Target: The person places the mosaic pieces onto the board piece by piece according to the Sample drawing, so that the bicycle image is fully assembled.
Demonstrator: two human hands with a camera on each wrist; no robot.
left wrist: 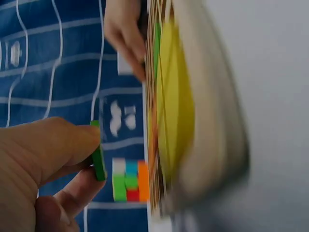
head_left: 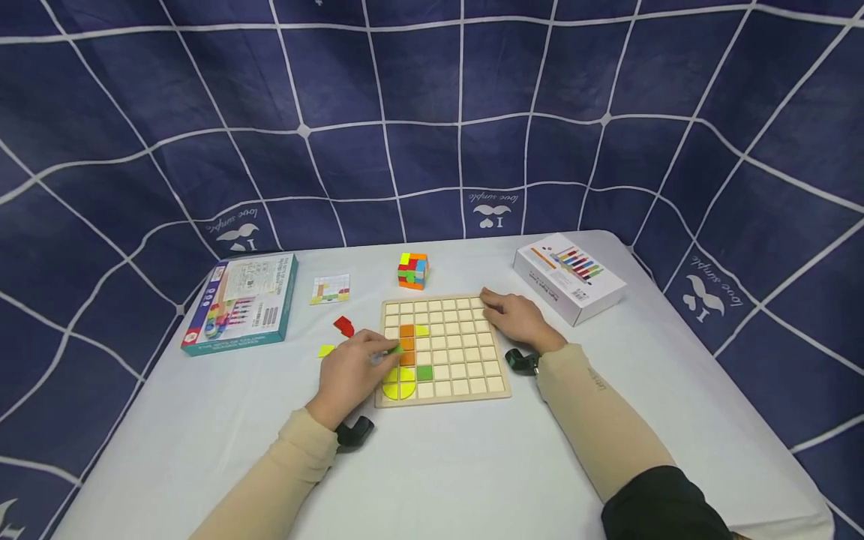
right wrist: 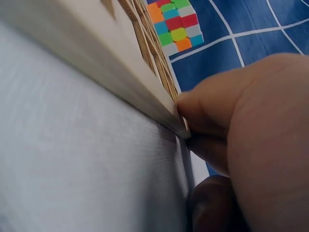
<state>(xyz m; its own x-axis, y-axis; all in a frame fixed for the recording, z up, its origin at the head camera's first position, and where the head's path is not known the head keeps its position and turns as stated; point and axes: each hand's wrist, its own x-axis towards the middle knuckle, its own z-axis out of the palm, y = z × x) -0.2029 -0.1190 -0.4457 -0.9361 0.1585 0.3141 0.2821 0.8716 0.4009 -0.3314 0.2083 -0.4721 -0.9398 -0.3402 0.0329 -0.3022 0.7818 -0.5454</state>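
Observation:
A wooden grid board (head_left: 459,341) lies flat on the white table. My left hand (head_left: 351,371) is over its left side and pinches a small green tile (left wrist: 98,162) between thumb and finger, held on edge above the grid. Yellow rounded tiles (head_left: 398,382) form a circle in the near left corner. Orange tiles (head_left: 406,343) stand in a column beyond them, with a yellow tile (head_left: 421,330) and another green tile (head_left: 424,373) set to the right. At the far right corner, my right hand (head_left: 518,319) grips the board's edge with thumb and fingers.
Left of the board lie red pieces (head_left: 344,325) and a yellow piece (head_left: 326,350). Behind are a pattern card (head_left: 331,289) and a multicoloured puzzle cube (head_left: 412,271). A flat teal-sided box (head_left: 243,300) is at far left, a white box (head_left: 570,277) at back right.

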